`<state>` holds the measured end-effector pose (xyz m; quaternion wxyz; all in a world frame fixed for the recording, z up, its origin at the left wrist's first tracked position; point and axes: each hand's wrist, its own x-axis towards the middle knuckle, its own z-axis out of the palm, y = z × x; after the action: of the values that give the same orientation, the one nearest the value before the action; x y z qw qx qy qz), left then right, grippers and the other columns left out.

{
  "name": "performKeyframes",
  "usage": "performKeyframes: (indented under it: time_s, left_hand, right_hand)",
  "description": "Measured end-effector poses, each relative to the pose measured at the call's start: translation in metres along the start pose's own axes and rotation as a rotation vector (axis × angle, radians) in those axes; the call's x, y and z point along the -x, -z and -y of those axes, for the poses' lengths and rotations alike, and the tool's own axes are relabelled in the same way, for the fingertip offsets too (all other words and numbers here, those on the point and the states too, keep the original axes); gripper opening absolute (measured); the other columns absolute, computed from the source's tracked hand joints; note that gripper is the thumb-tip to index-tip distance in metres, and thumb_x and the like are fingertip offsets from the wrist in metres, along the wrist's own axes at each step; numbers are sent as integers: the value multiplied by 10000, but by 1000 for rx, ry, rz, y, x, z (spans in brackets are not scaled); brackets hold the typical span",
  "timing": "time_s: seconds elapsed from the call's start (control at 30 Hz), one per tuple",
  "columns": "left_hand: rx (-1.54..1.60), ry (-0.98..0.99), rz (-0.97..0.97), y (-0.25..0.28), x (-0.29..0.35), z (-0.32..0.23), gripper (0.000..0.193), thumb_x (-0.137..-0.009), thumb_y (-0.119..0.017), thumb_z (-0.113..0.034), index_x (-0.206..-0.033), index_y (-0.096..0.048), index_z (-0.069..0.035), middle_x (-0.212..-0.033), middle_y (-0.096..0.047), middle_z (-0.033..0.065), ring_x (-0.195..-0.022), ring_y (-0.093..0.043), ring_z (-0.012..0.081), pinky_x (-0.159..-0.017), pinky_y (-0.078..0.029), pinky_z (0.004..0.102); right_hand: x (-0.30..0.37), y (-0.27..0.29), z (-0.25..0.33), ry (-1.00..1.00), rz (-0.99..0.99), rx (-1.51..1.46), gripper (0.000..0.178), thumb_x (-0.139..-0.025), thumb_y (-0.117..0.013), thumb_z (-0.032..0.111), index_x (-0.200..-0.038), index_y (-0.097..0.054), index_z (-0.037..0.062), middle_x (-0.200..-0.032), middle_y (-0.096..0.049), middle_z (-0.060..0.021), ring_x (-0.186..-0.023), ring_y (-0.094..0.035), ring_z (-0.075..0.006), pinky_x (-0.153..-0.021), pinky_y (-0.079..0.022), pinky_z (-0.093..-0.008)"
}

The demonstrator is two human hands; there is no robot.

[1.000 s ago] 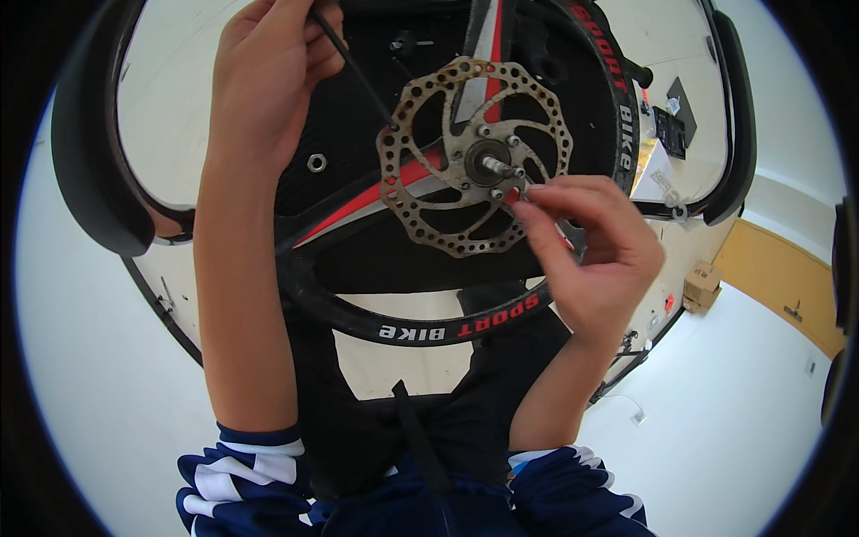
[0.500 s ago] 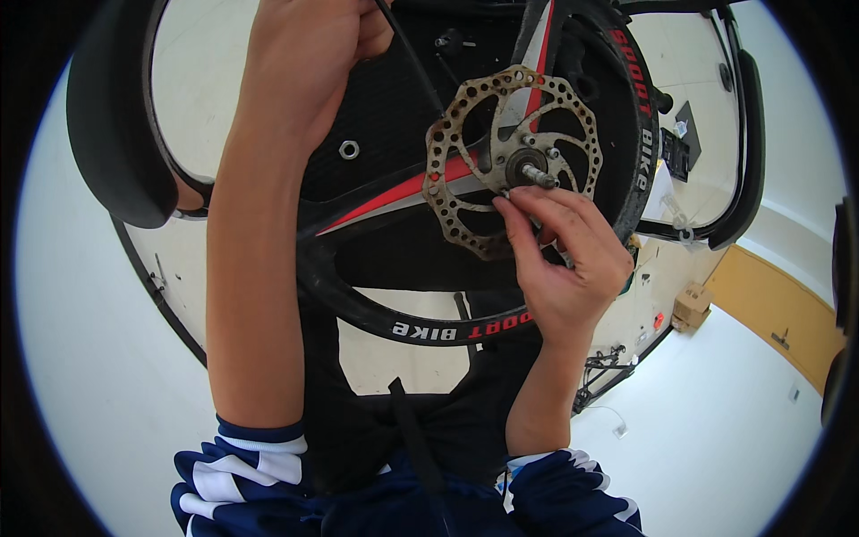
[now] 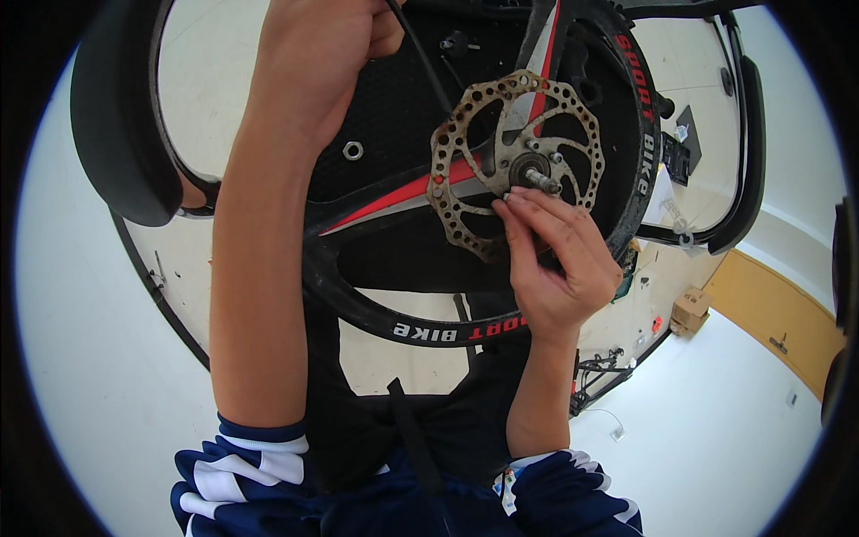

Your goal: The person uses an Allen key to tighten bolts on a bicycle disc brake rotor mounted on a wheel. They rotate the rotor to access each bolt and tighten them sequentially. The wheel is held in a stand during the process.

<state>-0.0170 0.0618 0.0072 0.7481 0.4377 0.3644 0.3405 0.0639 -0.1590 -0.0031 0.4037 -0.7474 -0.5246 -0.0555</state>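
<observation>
Rotor [image 3: 506, 154] sits on hub [image 3: 519, 167]; bolts [image 3: 557, 157] stand proud, not flush; nut [image 3: 347, 151] off axle [image 3: 543, 181]. L hand [image 3: 313, 63] grips blk rod [image 3: 424, 58]; R hand [image 3: 565, 255] pinches small metal pc. [image 3: 506, 195]

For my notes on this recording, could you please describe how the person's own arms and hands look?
The left hand, partly cut off by the upper edge, and the right hand are ungloved. No watch or bracelet shows on the wrists. The forearms are bare up to bunched sleeves, navy blue with white patches.
</observation>
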Motion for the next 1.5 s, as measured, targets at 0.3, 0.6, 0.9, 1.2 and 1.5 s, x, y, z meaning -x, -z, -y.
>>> performKeyframes:
  time_s: [0.3, 0.6, 0.9, 1.2, 1.5]
  left_hand:
    - [-19, 34, -37, 1, 1, -1, 438, -1013, -562, -450, -816, -630, -65, -593, -470, -68, -465, -367, 19, -445, -302, 176]
    - [22, 25, 7, 2, -1, 0, 431, -1019, -556, -437, -819, -632, -63, -597, -472, -67, -473, -362, 18, -450, -294, 178]
    - [21, 23, -2, 3, -1, 0, 430, -1017, -561, -440, -819, -631, -65, -595, -473, -66, -470, -361, 18, -443, -285, 180]
    - [2, 9, 14, 0, 0, -3, 436, -1017, -559, -444, -819, -627, -61, -587, -460, -67, -468, -363, 20, -446, -287, 182]
    - [6, 16, 6, 3, 0, -1, 436, -1021, -551, -442, -819, -622, -62, -582, -453, -69, -457, -358, 20, -437, -291, 182]
  right_hand:
    - [1, 0, 1, 1, 0, 45, 236, -655, -822, -64, -862, -755, 29, -823, -684, -51, -711, -652, -188, -602, -493, -254]
    - [5, -1, 1, -100, 3, 72, 237, -674, -841, -37, -881, -754, 41, -726, -587, -25, -600, -561, -149, -529, -428, -243]
    - [-1, 2, 5, -96, 32, 111, 251, -666, -876, 17, -887, -757, 30, -667, -558, -16, -537, -500, -117, -470, -368, -239]
    - [0, 1, 3, -82, 46, 119, 277, -662, -871, 15, -915, -760, 36, -661, -549, -10, -525, -481, -117, -463, -355, -238]
    - [0, 1, 1, -66, 51, 141, 234, -674, -874, 35, -869, -744, 30, -625, -537, -9, -487, -464, -107, -445, -337, -238]
